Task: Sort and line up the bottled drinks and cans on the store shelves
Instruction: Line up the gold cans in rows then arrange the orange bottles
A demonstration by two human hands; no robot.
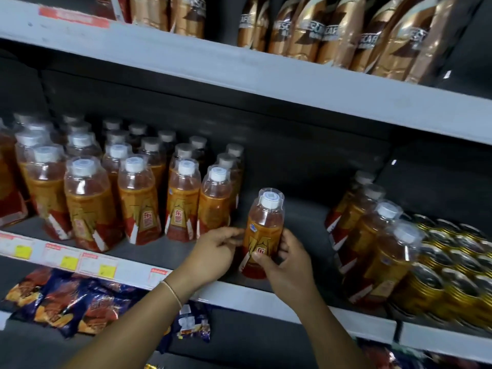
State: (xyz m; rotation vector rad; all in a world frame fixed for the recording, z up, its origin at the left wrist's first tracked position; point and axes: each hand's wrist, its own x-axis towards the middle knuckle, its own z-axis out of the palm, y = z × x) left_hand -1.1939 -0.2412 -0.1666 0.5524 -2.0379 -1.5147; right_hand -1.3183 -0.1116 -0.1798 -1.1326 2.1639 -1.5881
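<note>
An orange drink bottle (263, 230) with a white cap under a clear cover stands near the front edge of the middle shelf (266, 296). My right hand (287, 270) grips its lower body from the right. My left hand (215, 251) touches its left side with the fingertips. Several rows of the same bottles (138, 198) stand to the left. One more row of such bottles (372, 235) runs front to back on the right, beside gold cans (452, 272).
The shelf above carries brown and gold coffee packs (332, 30). Snack bags (69, 302) lie on the shelf below. Price tags (98, 265) line the shelf's front strip. Bare shelf floor shows between the left bottle rows and the right row.
</note>
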